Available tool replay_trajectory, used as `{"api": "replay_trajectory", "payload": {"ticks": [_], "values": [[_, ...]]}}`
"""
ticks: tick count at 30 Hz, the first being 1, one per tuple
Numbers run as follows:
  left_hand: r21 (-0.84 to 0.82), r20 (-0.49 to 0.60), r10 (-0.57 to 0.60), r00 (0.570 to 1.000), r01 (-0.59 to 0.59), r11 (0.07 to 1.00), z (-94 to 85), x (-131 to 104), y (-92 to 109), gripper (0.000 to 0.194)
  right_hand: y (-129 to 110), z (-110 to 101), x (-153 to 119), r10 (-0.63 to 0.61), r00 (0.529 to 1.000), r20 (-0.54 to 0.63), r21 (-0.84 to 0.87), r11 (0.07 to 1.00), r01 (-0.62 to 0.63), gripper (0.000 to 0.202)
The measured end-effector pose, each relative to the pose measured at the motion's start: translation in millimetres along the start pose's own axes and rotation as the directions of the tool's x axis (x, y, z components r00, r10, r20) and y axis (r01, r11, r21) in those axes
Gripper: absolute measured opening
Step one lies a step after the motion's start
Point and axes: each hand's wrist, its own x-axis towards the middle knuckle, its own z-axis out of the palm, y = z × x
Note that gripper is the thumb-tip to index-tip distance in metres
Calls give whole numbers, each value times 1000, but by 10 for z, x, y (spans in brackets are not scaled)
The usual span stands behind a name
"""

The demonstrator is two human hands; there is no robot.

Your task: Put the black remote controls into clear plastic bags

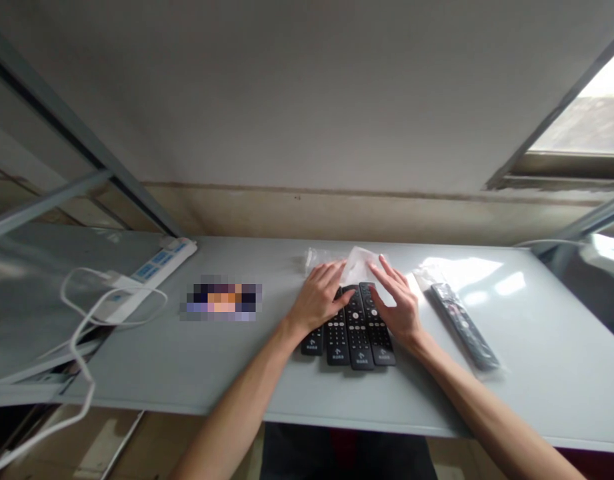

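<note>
Several black remote controls (361, 340) lie side by side on the grey table, their lower ends toward me. My left hand (317, 300) rests over the leftmost remotes, fingers stretched forward and thumb apart, hiding their upper parts. At the right side of the row, my right hand (399, 308) is spread, with its thumb by the rightmost remote (379, 333). Its index finger reaches to a crumpled white plastic bag (357, 263) just beyond the remotes. Farther right, another remote in a clear plastic sleeve (464, 325) lies at a slant, apart from my hand.
A white power strip (147, 283) with a white cable (81, 360) lies on the left of the table (197, 373). A blurred-out rectangular item (221, 298) is left of my hands. Clear plastic (314, 257) lies behind them; a metal frame post (131, 193) stands left.
</note>
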Motion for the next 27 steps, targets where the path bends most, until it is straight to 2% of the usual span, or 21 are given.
{"api": "replay_trajectory", "payload": {"ticks": [4, 7, 11, 16, 18, 21, 24, 27], "values": [[-83, 67, 40, 997, -34, 996, -60, 12, 36, 67, -54, -21, 34, 14, 1000, 21, 61, 998, -16, 27], [-66, 126, 113, 986, -105, 992, -83, 24, 72, 78, -63, -41, 58, -30, 1000, 4, 103, 994, 29, 20], [-69, 159, 178, 971, -169, 983, -60, 26, 80, 87, -13, -17, 21, -90, 995, 30, 126, 988, 86, 32], [-10, 65, 244, 968, -243, 970, -22, 20, 36, 97, 9, 20, -63, -169, 980, 103, 328, 936, 127, 62], [44, 38, 234, 971, -236, 971, -32, 20, 18, 99, -34, -7, -68, -156, 970, 189, 429, 901, 61, 61], [98, 8, 208, 978, -207, 973, -62, 21, 2, 97, -110, -61, -71, -59, 933, 355, 539, 828, -152, 66], [140, 6, 185, 983, -184, 973, -83, 17, 0, 95, -136, -66, -106, 37, 890, 454, 596, 730, -335, 93], [178, 10, 173, 985, -172, 969, -90, 14, 5, 90, -116, -15, -143, 69, 872, 484, 619, 678, -397, 115]]}}
